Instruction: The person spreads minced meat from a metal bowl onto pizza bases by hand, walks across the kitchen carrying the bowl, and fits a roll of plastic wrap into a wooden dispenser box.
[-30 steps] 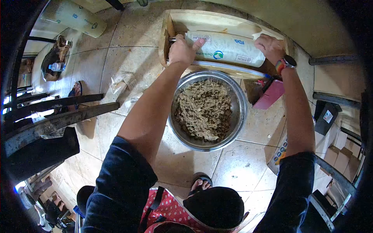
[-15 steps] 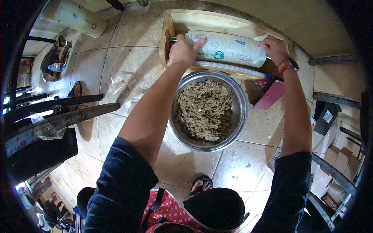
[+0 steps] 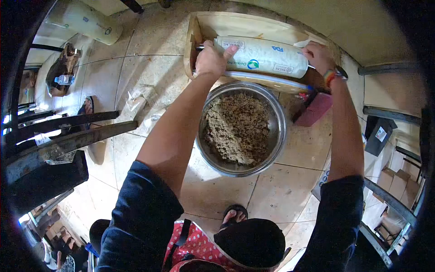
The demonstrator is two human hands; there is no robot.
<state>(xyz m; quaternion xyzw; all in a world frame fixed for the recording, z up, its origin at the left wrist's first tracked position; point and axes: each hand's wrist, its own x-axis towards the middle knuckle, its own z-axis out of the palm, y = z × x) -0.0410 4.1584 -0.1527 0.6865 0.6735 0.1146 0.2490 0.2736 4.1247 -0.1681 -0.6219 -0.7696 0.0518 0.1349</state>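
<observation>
A roll of printed plastic film [image 3: 265,56], white-green with blue and green lettering, lies on a thin rod inside a long wooden box [image 3: 253,20]. My left hand [image 3: 211,60] is closed at the roll's left end, by the rod, with the thumb on the film. At the opposite end, my right hand [image 3: 318,57] is closed around the roll's edge, and its fingertips are partly hidden. Just in front of the box stands a round metal bowl [image 3: 282,131] holding a brown, crumbly, minced-looking mixture [image 3: 240,129].
Right of the bowl is a dark pink box [image 3: 313,110]. Another film roll [image 3: 86,20] stands at the far left, near a small water bottle [image 3: 65,80]. Metal frame bars [image 3: 68,133] reach in from the left. A black box [image 3: 380,135] is at the right.
Both hands keep their places on the film roll. The whole view has shifted slightly; nothing else has clearly moved.
</observation>
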